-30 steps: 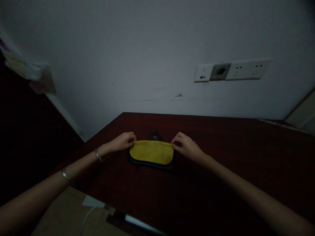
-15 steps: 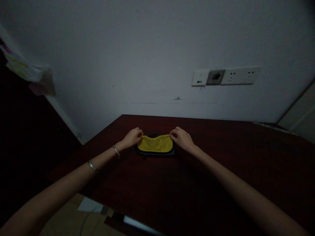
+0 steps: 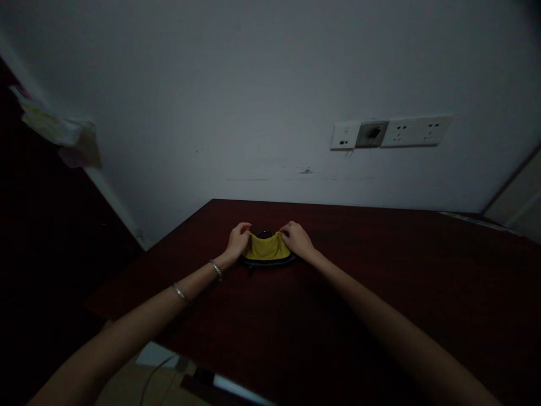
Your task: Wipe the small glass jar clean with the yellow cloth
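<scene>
A yellow cloth [image 3: 265, 250] with a dark underside lies on the dark red table [image 3: 380, 293], near its far left part. My left hand [image 3: 239, 240] pinches the cloth's left top corner, and my right hand [image 3: 297, 239] pinches its right top corner. Both hands are closed on the fabric, which sags between them. A small dark round object [image 3: 264, 233] sits just behind the cloth, mostly hidden. Two bracelets circle my left forearm.
A white wall rises behind the table, with a strip of sockets [image 3: 391, 133] at the right. Pale papers [image 3: 59, 135] hang at the upper left. A white cable [image 3: 156, 366] and floor show beyond the table's near left edge.
My hands have moved farther from me and closer together, so the cloth is bunched narrower between them than a second ago.
</scene>
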{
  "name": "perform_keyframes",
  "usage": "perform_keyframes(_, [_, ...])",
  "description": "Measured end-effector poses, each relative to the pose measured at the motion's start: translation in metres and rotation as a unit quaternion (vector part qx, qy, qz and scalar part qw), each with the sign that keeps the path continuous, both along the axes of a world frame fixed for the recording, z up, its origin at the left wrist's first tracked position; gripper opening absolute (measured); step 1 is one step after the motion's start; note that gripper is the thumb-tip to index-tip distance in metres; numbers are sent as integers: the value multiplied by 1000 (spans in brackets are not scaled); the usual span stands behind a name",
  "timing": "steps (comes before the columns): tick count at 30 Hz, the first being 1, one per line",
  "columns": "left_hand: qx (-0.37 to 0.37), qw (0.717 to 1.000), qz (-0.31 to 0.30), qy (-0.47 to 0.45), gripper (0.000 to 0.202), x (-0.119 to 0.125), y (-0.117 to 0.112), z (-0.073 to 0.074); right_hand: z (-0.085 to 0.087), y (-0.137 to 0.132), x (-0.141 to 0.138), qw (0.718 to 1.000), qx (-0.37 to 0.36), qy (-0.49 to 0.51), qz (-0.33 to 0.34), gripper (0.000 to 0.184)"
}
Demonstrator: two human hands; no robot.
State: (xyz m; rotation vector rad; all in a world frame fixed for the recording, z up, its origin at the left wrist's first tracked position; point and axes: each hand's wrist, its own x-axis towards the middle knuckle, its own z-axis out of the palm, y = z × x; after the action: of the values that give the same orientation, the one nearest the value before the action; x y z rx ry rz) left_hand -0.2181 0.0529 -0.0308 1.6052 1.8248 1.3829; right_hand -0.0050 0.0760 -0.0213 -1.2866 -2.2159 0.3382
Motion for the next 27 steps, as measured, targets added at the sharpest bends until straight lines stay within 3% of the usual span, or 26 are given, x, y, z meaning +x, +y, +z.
perform_keyframes(6, [17, 989, 69, -131, 34, 10, 0, -11, -13, -7, -11, 993, -46, 110, -14, 32])
perform_keyframes(11, [-10, 976, 76, -205, 38, 19, 6, -18, -19, -10, -27, 978, -93, 183, -28, 31])
perform_keyframes(27, [-34, 977, 37, -205, 45, 41, 24, -17, -24, 11, -42, 949, -184, 255, -13, 29])
